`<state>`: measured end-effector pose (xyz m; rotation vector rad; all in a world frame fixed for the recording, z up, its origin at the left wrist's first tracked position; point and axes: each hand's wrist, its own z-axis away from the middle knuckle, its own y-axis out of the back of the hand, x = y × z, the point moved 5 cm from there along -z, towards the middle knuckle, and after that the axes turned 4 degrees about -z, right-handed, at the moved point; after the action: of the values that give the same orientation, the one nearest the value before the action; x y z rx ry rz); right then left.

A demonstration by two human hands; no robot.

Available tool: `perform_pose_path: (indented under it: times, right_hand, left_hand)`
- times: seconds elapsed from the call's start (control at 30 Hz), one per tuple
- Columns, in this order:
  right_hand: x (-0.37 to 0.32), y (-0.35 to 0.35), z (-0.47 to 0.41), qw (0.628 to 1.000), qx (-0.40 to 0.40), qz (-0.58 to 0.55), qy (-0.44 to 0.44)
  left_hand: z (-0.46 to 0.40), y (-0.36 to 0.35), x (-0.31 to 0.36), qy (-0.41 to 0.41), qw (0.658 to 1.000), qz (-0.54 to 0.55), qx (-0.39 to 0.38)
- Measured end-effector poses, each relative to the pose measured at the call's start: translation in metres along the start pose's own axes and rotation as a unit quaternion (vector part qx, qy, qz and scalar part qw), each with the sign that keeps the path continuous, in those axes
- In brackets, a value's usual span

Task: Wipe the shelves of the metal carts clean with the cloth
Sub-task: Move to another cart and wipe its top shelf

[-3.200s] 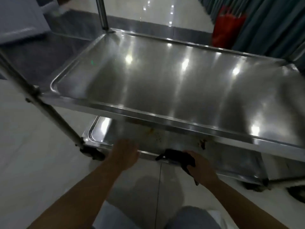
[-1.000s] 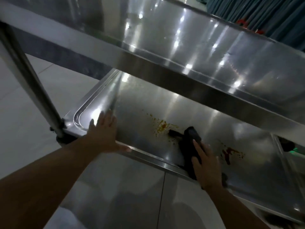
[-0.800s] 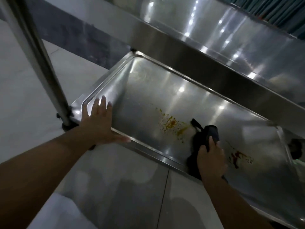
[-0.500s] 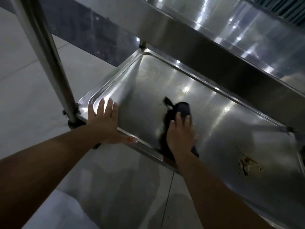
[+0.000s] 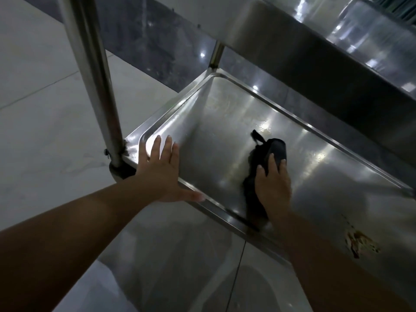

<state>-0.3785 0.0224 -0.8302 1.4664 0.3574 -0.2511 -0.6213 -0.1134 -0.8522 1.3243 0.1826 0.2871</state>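
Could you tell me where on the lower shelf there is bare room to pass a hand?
Bare metal lies between the left hand and the cloth, and beyond the cloth toward the far rim. The right hand presses the cloth mid-shelf; a stain marks the near right.

So the lower stainless steel cart shelf (image 5: 225, 122) sits under the upper steel shelf (image 5: 337, 41), with a round steel corner post (image 5: 94, 75) at its near-left corner. Left hand (image 5: 159, 172) lies flat on that corner's rim. Right hand (image 5: 272, 188) presses a crumpled black cloth (image 5: 270, 154) mid-shelf. A dried reddish-brown stain (image 5: 360, 244) is further right, near the front edge.
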Motion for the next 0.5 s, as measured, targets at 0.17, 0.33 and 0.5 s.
perform_pose_path:
  times: [0.17, 0.33, 0.5]
  right_hand:
    - [-0.067, -0.031, -0.012, 0.997, -0.045, 0.036, 0.06]
    - [-0.101, -0.036, 0.01, 0.905, -0.14, 0.14, 0.376]
    - [-0.042, -0.009, 0.008, 0.902, -0.102, 0.1, 0.408]
  left_hand:
    - [0.001, 0.002, 0.004, 0.004, 1.0, 0.01, 0.001]
    - [0.003, 0.006, 0.003, 0.005, 1.0, 0.019, 0.001]
    - [0.007, 0.002, 0.008, -0.001, 1.0, 0.021, 0.023]
